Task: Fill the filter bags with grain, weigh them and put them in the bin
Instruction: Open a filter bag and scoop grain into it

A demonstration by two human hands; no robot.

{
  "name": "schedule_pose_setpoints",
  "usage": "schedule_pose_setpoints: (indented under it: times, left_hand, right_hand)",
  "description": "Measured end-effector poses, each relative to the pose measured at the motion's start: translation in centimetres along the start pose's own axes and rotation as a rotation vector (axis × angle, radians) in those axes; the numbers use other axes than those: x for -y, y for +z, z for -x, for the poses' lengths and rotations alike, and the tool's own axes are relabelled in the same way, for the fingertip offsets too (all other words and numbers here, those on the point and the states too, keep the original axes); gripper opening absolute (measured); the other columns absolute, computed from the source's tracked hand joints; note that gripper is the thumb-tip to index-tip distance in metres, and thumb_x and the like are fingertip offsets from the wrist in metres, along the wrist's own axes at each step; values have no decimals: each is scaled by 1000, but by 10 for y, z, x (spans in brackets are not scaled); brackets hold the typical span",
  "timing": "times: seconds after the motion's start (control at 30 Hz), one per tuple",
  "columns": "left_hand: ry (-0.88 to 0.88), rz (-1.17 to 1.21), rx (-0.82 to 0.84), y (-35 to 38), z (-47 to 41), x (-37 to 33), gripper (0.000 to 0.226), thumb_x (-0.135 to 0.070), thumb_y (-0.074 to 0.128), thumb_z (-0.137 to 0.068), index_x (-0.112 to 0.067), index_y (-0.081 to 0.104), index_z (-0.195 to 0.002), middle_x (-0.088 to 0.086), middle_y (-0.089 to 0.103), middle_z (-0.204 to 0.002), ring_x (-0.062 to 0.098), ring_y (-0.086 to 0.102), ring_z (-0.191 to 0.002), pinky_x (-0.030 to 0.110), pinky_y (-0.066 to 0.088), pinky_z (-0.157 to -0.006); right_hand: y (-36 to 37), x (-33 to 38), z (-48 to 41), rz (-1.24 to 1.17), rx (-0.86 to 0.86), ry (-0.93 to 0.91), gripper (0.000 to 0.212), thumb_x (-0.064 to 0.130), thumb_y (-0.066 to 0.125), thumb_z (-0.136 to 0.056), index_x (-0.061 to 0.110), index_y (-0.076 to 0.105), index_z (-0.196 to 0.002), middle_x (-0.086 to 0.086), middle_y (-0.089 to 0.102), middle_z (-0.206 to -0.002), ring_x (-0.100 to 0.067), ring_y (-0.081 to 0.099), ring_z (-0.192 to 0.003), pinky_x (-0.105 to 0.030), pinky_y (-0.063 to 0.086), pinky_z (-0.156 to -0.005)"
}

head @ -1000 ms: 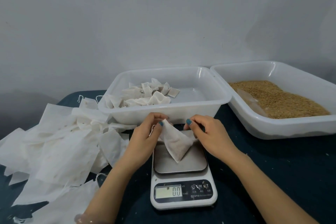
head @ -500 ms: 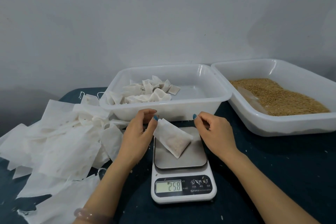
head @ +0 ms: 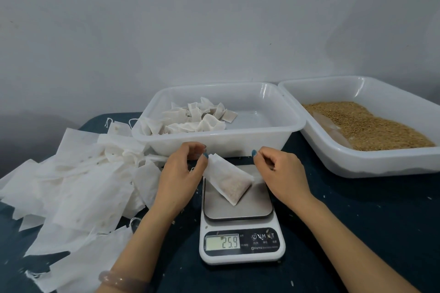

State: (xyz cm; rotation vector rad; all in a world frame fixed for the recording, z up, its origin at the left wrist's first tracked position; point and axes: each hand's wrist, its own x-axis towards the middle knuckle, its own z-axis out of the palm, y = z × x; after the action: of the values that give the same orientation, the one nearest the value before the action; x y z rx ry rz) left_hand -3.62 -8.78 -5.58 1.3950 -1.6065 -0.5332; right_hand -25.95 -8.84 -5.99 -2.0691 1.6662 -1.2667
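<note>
A filled white filter bag (head: 229,181) lies slanted on the steel platform of the white kitchen scale (head: 241,245), whose display reads 25.9. My left hand (head: 181,173) hovers at the bag's upper left corner, thumb tip touching its edge, index finger lifted off it. My right hand (head: 278,173) is just right of the bag, apart from it, fingers loosely curled and holding nothing. Behind the scale stands the white bin (head: 262,135) with several filled bags (head: 190,119) in its left half.
A second white tray (head: 371,169) at the right holds brown grain (head: 371,126) and a clear plastic piece (head: 331,131). A loose pile of empty filter bags (head: 78,181) covers the dark table at the left. A grey wall rises close behind the bins.
Both hands held the bag above the scale; now it lies on the platform. The right hand has let go and drawn back. The display went from 0.0 to 25.9.
</note>
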Motion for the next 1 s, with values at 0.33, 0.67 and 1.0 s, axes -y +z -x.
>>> schedule_pose_setpoints:
  times: [0.33,0.67,1.0]
  left_hand:
    - [-14,-91,40,2,1,-2,21,-36,50,-99,-32,51,-79,-14,58,-74,-9,54,-73,9,37,-60]
    - [240,-76,150,11,7,-17,23,-33,55,-100,-26,57,-78,-15,57,-76,4,52,-75,15,37,-64]
    - [252,7,-116,3,-50,-88,24,-25,61,-98,-13,72,-81,-14,62,-63,1,57,-62,15,38,-61]
  right_hand:
    - [1,3,2,-5,5,-42,44,33,56,-95,33,37,-55,14,46,-51,-10,40,-49,-17,21,-46]
    - [2,3,1,-17,-6,-50,40,36,54,-93,35,39,-56,15,48,-52,-9,42,-50,-16,31,-47]
    - [-4,4,0,-14,-148,62,46,40,52,-94,30,35,-53,10,44,-50,-11,36,-46,-20,19,-44]
